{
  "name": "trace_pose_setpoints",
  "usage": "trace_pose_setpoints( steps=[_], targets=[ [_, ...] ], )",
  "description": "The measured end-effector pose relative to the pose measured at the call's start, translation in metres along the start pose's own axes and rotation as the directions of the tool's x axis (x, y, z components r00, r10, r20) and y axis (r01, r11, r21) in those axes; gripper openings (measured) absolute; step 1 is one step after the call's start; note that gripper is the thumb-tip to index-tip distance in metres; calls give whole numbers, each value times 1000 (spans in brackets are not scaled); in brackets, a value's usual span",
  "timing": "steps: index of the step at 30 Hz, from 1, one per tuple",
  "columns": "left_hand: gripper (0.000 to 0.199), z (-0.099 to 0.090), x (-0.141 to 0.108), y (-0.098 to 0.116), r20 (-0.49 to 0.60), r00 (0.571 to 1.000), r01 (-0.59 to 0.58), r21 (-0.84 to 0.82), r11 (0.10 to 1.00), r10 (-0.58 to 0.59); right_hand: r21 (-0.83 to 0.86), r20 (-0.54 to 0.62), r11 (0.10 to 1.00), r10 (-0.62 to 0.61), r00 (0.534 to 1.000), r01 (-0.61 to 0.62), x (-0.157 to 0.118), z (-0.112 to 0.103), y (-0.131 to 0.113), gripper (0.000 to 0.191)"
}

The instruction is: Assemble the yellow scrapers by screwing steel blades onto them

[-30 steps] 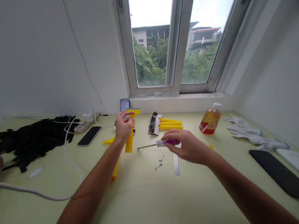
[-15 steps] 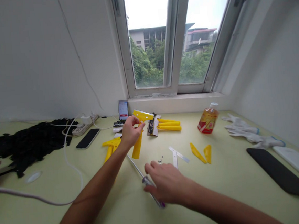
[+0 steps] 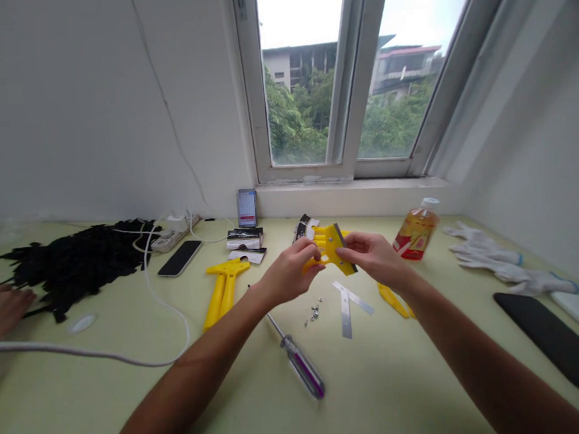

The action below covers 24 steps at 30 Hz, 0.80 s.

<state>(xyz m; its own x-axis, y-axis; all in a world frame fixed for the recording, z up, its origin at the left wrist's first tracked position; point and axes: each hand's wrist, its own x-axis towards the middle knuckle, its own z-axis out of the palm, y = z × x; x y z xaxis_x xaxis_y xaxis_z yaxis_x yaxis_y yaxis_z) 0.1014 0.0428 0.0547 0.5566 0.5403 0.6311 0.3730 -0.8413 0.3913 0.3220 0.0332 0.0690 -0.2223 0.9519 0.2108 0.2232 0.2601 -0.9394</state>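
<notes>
1. A yellow scraper (image 3: pixel 332 248) is held aloft over the counter (image 3: pixel 383 390), its handle mostly hidden in the left hand (image 3: pixel 296 268) and the right hand (image 3: pixel 374 256) at its edge. The broad head tilts, with small silver dots on its face and a dark strip along the right side.
2. A screwdriver (image 3: pixel 304 368), its clear handle streaked purple, lies diagonally on the counter, handle toward the camera, shaft partly behind the left forearm.
3. Small silver screws (image 3: pixel 316 313) sit loosely scattered beyond the handle.
4. Two flat metal strips (image 3: pixel 346 318) lie right of the screws, overlapping at their far ends.
</notes>
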Motion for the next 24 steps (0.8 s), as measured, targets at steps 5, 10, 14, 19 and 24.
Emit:
trace_pose_setpoints(
  steps=[5, 10, 14, 19, 24],
  targets=[
    [41, -24, -5, -54, -57, 841, 494, 487, 720, -538, -44, -233, 999, -37, 972, 27, 4, -11, 3, 41],
    [82, -38, -30, -111, -80, 383, 710, 663, 238, -920, -73, -290, 996, -64, 955, 44, 5, -16, 1, 43],
    [91, -34, -41, -126, -55, 360, 722, 648, 241, -931, -107, -278, 993, -76, 958, 48, 3, -11, 1, 41],
    [86, -33, -37, -124, -53, 401, 707, 652, 272, -915, -125, -267, 991, -88, 960, 56, 3, -11, 2, 36],
    [89, -41, -28, -115, 21, 475, 691, 610, 388, -880, -113, -329, 990, -115, 937, 81, 6, -18, 5, 37]
  ],
)
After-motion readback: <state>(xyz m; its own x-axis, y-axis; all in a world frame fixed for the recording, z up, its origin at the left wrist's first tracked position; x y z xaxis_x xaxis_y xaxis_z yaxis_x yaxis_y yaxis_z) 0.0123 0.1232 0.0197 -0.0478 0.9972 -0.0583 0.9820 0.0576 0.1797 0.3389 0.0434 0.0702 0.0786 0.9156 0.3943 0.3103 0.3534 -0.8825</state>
